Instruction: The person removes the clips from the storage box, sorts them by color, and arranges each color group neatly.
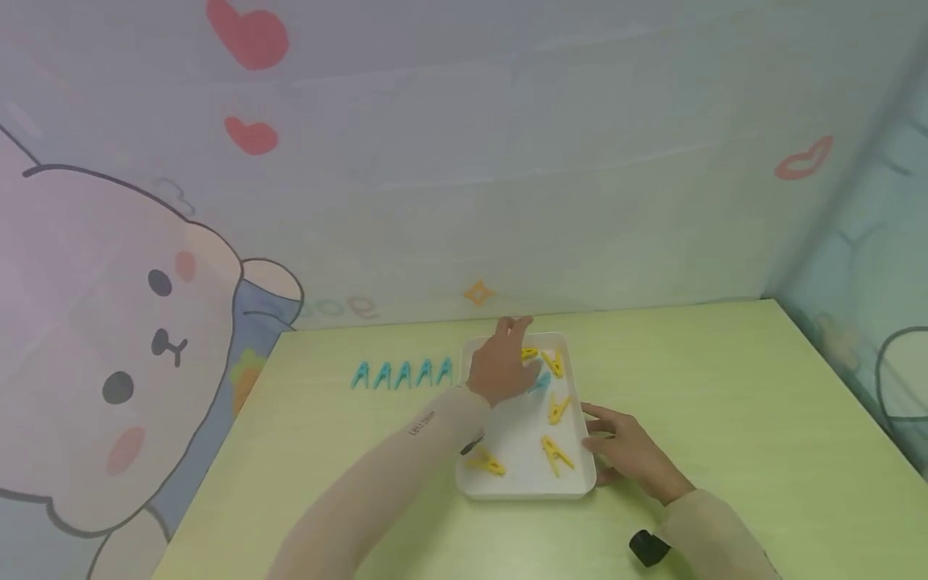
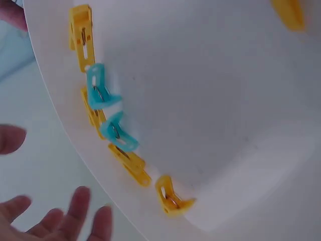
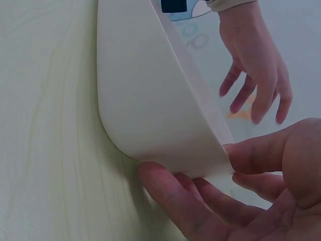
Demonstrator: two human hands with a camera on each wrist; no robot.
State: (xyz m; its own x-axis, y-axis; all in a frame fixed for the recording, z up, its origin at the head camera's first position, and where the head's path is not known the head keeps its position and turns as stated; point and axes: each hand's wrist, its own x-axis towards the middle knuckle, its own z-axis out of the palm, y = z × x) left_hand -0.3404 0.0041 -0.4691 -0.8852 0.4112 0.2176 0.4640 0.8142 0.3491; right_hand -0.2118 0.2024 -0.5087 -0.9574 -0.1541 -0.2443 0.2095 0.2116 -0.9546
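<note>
A shallow white tray (image 1: 518, 483) lies on the table with several yellow clothespins (image 1: 556, 455) in it. Two blue clothespins (image 2: 119, 133) are among the yellow ones along one wall in the left wrist view. My left hand (image 1: 500, 366) is over the far left part of the tray, beside a blue clothespin (image 1: 540, 382). In the right wrist view that left hand (image 3: 256, 60) hangs with fingers spread, nothing visible in them. At the tray's right side, my right hand (image 1: 627, 451) holds its wall, with digits (image 3: 173, 193) at the lower edge and at the rim.
Left of the tray, several blue clothespins (image 1: 403, 374) stand out in a neat row on the pale green table (image 1: 696, 354). A wall covering (image 1: 580, 201) with cartoon prints rises behind the table's far edge.
</note>
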